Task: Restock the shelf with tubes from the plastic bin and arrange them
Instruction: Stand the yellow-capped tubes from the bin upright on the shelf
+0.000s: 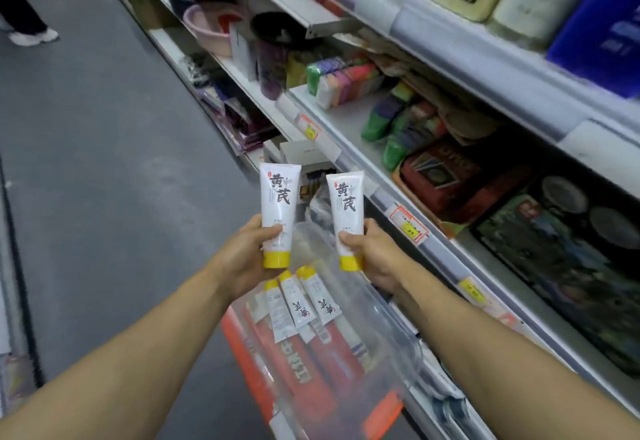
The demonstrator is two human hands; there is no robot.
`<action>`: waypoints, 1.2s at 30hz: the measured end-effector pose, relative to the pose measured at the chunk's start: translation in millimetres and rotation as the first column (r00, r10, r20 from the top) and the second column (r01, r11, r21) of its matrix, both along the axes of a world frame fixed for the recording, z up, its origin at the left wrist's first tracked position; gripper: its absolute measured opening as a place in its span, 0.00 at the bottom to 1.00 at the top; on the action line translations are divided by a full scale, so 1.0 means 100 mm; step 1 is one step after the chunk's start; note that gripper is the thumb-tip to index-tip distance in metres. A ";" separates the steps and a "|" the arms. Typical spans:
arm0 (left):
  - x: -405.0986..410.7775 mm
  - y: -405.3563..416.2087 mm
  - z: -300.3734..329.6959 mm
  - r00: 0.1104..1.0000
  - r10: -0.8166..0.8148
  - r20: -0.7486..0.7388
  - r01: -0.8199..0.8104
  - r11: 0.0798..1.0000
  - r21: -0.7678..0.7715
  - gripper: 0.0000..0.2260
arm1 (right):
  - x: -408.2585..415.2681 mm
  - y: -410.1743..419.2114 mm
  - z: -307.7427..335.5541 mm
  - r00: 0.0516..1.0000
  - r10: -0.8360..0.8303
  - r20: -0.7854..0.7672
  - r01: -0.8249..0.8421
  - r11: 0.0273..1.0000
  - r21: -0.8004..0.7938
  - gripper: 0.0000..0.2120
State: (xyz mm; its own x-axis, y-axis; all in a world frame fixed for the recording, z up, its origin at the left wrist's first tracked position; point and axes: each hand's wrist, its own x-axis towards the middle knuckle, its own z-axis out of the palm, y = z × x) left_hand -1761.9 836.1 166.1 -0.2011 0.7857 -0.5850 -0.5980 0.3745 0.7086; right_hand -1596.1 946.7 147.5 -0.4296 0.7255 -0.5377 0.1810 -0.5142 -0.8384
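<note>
I hold two white tubes with yellow caps and black characters, both upright with caps down. My left hand [247,254] grips the left tube [278,204] near its cap. My right hand [372,252] grips the right tube [346,211] the same way. Both tubes hang above a clear plastic bin [388,332] with orange latches. Inside the bin lie several more white tubes [301,304] on top of red and white boxes. The shelf [349,117] runs along the right, its front edge just right of my right hand.
Coloured sponges [346,83] and green scrubbers [384,124] sit on the shelf, with dark boxes [450,176] further right. Price tags [407,225] line the shelf edge. Basins [211,24] stand further down. Grey aisle floor lies left, with a person's shoe [33,36] far back.
</note>
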 end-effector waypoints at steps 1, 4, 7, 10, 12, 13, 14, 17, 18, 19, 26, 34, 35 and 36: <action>0.03 -0.01 0.08 0.999 -0.030 -0.033 0.031 0.999 0.015 0.10 | 0.04 -0.04 0.11 0.998 -0.046 -0.040 0.046 0.999 0.002 0.13; 0.16 -0.03 0.35 0.981 -0.082 -0.173 0.093 0.994 0.055 0.08 | 0.22 -0.18 0.46 0.982 -0.134 -0.134 0.141 0.989 0.042 0.18; 0.33 -0.04 0.63 0.955 -0.134 -0.266 0.169 0.979 0.112 0.08 | 0.46 -0.33 0.82 0.977 -0.171 -0.130 0.188 0.972 0.138 0.22; 0.53 -0.05 0.90 0.913 -0.183 -0.365 0.258 0.952 0.166 0.12 | 0.72 -0.48 1.16 0.983 -0.181 -0.026 0.180 0.928 0.328 0.25; 0.67 -0.05 1.07 0.877 -0.217 -0.429 0.325 0.925 0.197 0.13 | 0.90 -0.60 1.37 0.979 -0.201 0.013 0.177 0.890 0.419 0.23; 0.73 -0.04 1.15 0.853 -0.234 -0.467 0.362 0.909 0.205 0.13 | 0.97 -0.65 1.46 0.976 -0.216 0.020 0.184 0.871 0.456 0.23; 0.79 -0.03 1.23 0.823 -0.250 -0.510 0.401 0.892 0.210 0.12 | 1.05 -0.71 1.56 0.970 -0.239 0.031 0.193 0.847 0.496 0.23; 0.99 0.01 1.43 0.721 -0.273 -0.636 0.500 0.841 0.207 0.14 | 1.28 -0.87 1.85 0.936 -0.338 0.099 0.208 0.757 0.620 0.27; 1.07 0.02 1.50 0.686 -0.276 -0.673 0.528 0.825 0.200 0.15 | 1.37 -0.92 1.94 0.919 -0.375 0.125 0.206 0.724 0.658 0.29; 1.15 0.02 1.57 0.654 -0.278 -0.704 0.555 0.808 0.198 0.15 | 1.46 -0.97 2.02 0.899 -0.412 0.152 0.202 0.695 0.690 0.30; 1.80 0.02 2.03 0.503 -0.348 -0.791 0.723 0.670 0.166 0.17 | 2.19 -1.21 2.42 0.773 -0.623 0.118 0.334 0.559 0.759 0.26; 2.73 0.11 2.40 0.448 -0.376 -0.811 0.819 0.537 0.204 0.19 | 3.13 -1.36 2.72 0.591 -0.805 0.061 0.448 0.389 0.805 0.27; 2.82 0.14 2.42 0.445 -0.376 -0.813 0.824 0.528 0.206 0.19 | 3.24 -1.35 2.74 0.577 -0.815 0.057 0.454 0.378 0.807 0.25; 2.91 0.17 2.46 0.441 -0.371 -0.817 0.828 0.520 0.211 0.18 | 3.35 -1.33 2.76 0.558 -0.828 0.057 0.459 0.365 0.810 0.23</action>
State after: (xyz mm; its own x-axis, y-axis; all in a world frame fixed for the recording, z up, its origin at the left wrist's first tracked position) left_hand -1470.6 853.5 412.0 0.3587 0.9333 0.0156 0.2920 -0.1281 0.9478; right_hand -1260.9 813.6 423.2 0.4652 0.8493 0.2496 0.4449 0.0194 -0.8954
